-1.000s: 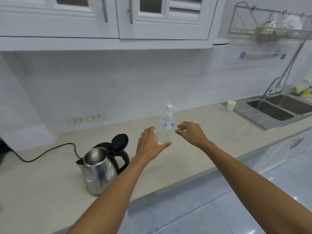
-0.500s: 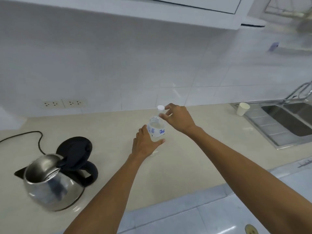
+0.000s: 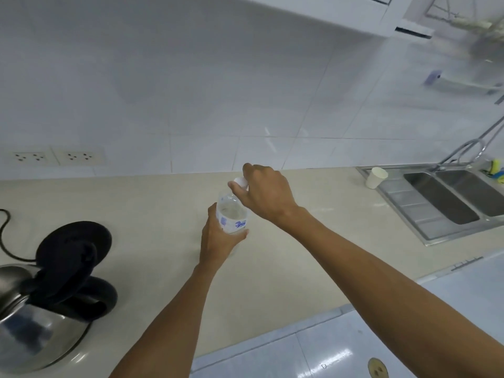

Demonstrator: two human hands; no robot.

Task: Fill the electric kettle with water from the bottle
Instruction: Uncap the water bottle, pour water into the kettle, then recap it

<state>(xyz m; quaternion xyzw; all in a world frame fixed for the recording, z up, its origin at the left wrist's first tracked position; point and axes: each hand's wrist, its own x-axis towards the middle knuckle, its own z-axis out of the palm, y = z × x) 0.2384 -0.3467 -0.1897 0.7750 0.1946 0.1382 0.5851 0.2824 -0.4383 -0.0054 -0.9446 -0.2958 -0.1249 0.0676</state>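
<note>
Kettle [image 3: 30,317] cut off at left edge; dish rack [image 3: 474,31] blurred

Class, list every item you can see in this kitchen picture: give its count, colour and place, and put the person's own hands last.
Water bottle: one, clear with blue label, mid-counter.
Cap: one, white, on the bottle top.
Kettle: one, steel with black lid open, left edge.
Cord: one, black, behind the kettle.
Wall sockets: two, white, left wall.
Paper cup: one, white, beside the sink.
Sink: one, steel, two basins, right.
Countertop: one, beige.
Left hand: around the bottle.
Right hand: on the cap.
</note>
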